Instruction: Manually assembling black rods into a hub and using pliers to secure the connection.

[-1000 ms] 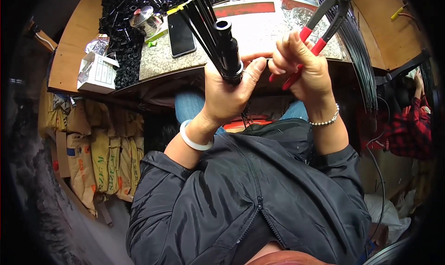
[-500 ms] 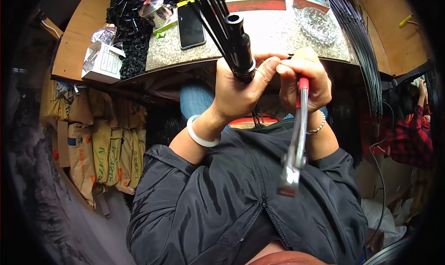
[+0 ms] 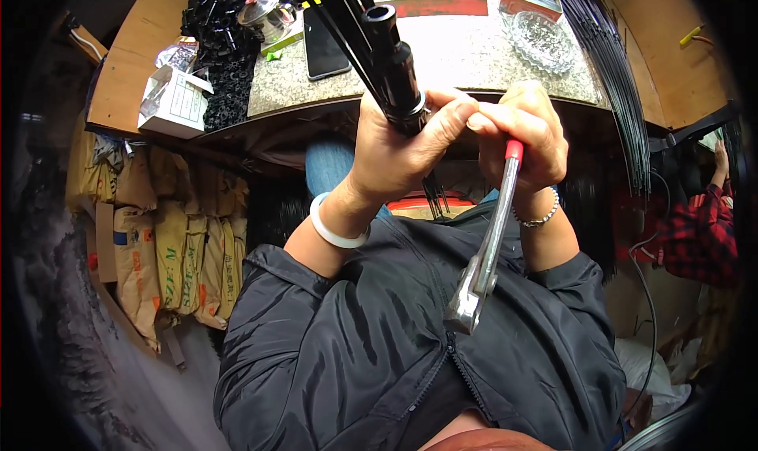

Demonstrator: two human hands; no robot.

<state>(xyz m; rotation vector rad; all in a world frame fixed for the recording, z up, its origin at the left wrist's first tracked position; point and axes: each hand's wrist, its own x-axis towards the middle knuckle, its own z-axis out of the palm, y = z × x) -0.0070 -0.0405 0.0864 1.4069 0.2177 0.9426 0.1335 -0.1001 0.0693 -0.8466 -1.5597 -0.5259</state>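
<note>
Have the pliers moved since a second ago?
Yes. The pliers, held in the right hand, swung from pointing up over the stone worktop to hanging down over the jacket.

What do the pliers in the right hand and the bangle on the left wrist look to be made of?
Pliers: bright bare metal, likely steel, going by the silvery glints; red grips, probably plastic or rubber, at the right hand. Bangle: smooth, glossy, milky white, possibly jade, glass or plastic; the look leaves it open.

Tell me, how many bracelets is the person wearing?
2. A white bangle sits on the wrist of the left hand, and a beaded bracelet on the wrist of the right hand. The sleeves might hide more.
</note>
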